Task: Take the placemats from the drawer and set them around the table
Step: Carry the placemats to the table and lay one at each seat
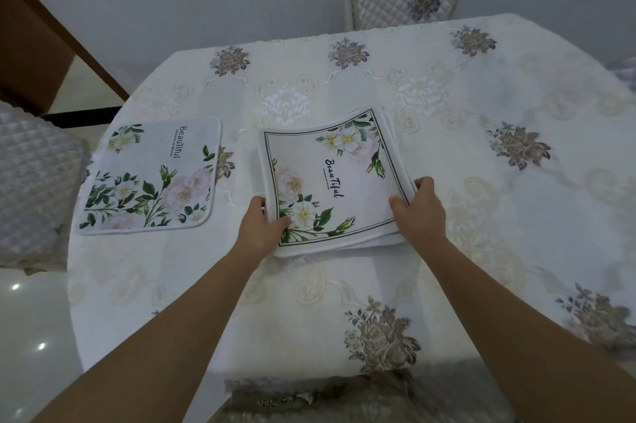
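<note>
Both hands (261, 228) (418, 212) gripping placemat stack (330, 181); single placemat (151, 178) beside

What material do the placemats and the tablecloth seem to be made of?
Placemats, both the stack and the one laid out: probably soft printed fabric, matte; the stack's far edge curls, rims look fluffy. Tablecloth: woven cloth with raised embroidered flowers, slight sheen.
</note>
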A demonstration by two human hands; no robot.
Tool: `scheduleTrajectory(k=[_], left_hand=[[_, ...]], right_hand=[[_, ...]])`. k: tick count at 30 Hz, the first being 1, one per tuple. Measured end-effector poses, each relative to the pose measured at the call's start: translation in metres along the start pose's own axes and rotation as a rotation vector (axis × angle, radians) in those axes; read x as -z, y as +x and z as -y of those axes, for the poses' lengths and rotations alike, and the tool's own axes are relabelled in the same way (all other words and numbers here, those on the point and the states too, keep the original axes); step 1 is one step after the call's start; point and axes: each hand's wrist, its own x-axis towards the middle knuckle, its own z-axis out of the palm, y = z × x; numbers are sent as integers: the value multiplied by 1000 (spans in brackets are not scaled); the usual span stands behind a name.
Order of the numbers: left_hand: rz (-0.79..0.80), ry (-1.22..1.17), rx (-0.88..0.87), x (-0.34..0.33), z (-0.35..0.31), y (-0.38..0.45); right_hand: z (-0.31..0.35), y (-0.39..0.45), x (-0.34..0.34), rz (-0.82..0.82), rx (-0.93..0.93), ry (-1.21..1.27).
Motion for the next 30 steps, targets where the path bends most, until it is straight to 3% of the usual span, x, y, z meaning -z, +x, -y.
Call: scheduleTrajectory(k=[8, 16, 24, 30], left_hand=[[108, 40, -187, -73, -57, -26], [301, 43, -205, -179, -98, -64], [427, 138, -241, -258, -108, -104], [387, 223, -272, -276, -99, -112]], right_hand=[[-58, -10, 84, -200, -82, 18], [-132, -25, 178, -347, -170, -5], [-203, -56, 231, -398, -338, -21], [-230, -61, 239, -361, -393, 9]])
